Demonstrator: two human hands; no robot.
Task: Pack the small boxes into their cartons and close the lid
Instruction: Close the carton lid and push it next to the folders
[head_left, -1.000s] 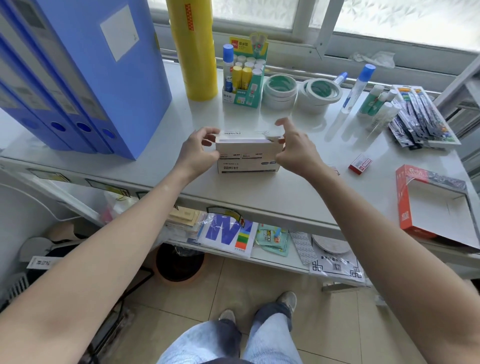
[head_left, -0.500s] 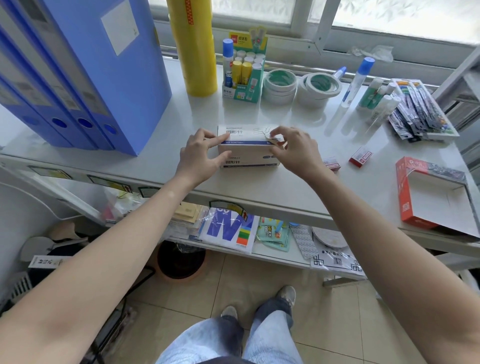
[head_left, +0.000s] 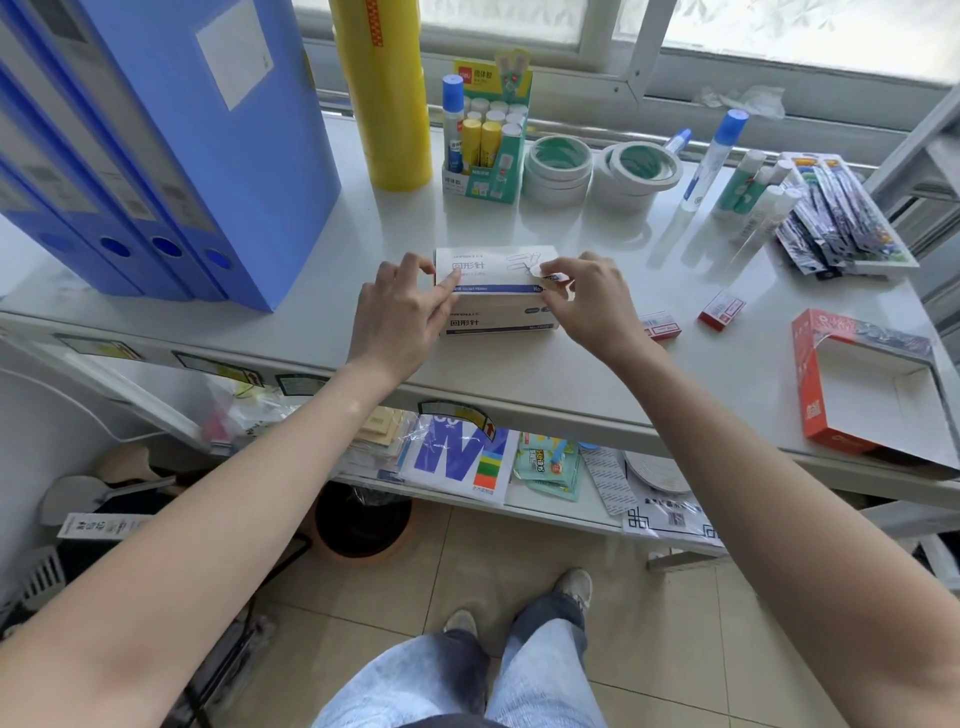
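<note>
A white carton with a blue stripe (head_left: 496, 291) stands on the white table (head_left: 519, 374), its lid folded down flat. My left hand (head_left: 402, 317) presses the carton's left end, fingers on the lid's front edge. My right hand (head_left: 589, 306) holds the right end, thumb and forefinger pinching the lid's corner. Two small red boxes (head_left: 660, 326) (head_left: 721, 310) lie loose on the table just right of my right hand. An open red carton (head_left: 862, 384) sits empty at the table's right edge.
Blue binders (head_left: 171, 135) stand at the left. A yellow roll (head_left: 384, 88), a glue stick display box (head_left: 483, 140), tape rolls (head_left: 597, 169), glue bottles and packaged pens (head_left: 841, 213) line the back. A lower shelf holds packets.
The carton's lid went from raised to folded flat. Both hands came down onto the carton's ends and now press the lid's front edge.
</note>
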